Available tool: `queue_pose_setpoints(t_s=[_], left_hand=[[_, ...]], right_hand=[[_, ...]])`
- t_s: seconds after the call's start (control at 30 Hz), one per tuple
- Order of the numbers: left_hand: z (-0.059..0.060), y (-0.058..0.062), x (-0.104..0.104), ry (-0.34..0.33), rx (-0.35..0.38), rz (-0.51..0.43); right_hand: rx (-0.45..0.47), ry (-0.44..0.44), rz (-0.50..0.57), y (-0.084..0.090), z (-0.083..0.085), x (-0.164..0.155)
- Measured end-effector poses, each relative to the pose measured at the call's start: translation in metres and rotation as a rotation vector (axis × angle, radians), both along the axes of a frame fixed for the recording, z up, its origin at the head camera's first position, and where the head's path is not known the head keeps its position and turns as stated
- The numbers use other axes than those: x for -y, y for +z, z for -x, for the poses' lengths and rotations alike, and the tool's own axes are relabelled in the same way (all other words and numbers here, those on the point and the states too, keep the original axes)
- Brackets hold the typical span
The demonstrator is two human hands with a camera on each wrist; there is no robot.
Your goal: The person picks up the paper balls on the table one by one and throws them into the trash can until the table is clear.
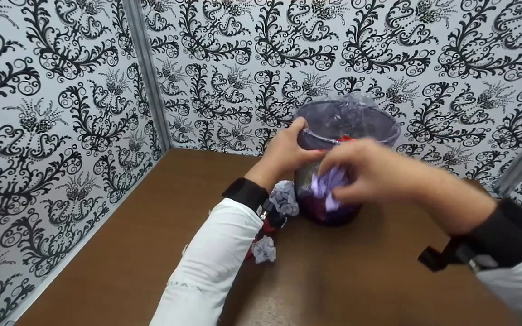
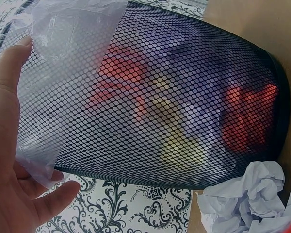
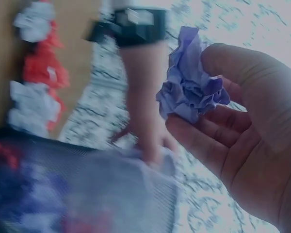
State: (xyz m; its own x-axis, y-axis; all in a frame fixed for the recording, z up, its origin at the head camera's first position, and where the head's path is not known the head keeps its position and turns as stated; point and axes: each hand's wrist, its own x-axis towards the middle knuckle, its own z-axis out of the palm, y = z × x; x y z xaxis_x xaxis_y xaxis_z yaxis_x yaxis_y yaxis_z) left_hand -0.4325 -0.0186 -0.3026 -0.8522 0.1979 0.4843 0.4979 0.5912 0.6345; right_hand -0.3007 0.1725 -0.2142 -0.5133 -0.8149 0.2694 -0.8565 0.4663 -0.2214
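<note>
A black mesh wastebasket [image 2: 126, 136] with a clear plastic liner [image 1: 356, 103] folded over its rim stands upright on the table. My left hand [image 1: 284, 150] holds it at the left of the rim, thumb and fingers spread around the liner's edge. My right hand [image 1: 372, 174] pinches a crumpled purple paper [image 3: 190, 85] between thumb and fingers. In the head view this paper overlaps the front of the basket, below the rim. Through the mesh show red [image 2: 247, 119], yellow and purple crumpled papers inside.
Left of the basket, partly behind my left forearm, lie crumpled white papers [image 1: 263, 249] and red crumpled papers [image 3: 44, 70] in a row on the brown table [image 1: 129, 240]. Patterned walls [image 1: 224, 59] close off the back and left.
</note>
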Motion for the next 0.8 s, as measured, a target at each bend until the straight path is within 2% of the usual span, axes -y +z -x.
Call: queue_pose_setpoints(t_s=[0.2, 0.4, 0.57, 0.67, 0.8], left_hand=[[0.000, 0.000, 0.000, -0.011, 0.022, -0.011], [0.000, 0.000, 0.000, 0.001, 0.031, -0.003], [0.000, 0.000, 0.000, -0.009, 0.023, 0.000], [0.000, 0.000, 0.000, -0.010, 0.017, -0.006], [-0.001, 0.000, 0.000, -0.021, 0.023, -0.016]], right_hand=[[-0.050, -0.160, 0.101, 0.042, 0.013, -0.012], [-0.032, -0.355, 0.138, 0.066, 0.035, -0.020], [-0.029, -0.447, 0.145, 0.071, 0.058, -0.029], [-0.033, -0.496, 0.120, 0.068, 0.072, -0.034], [0.008, -0.552, 0.084, 0.061, 0.088, -0.040]])
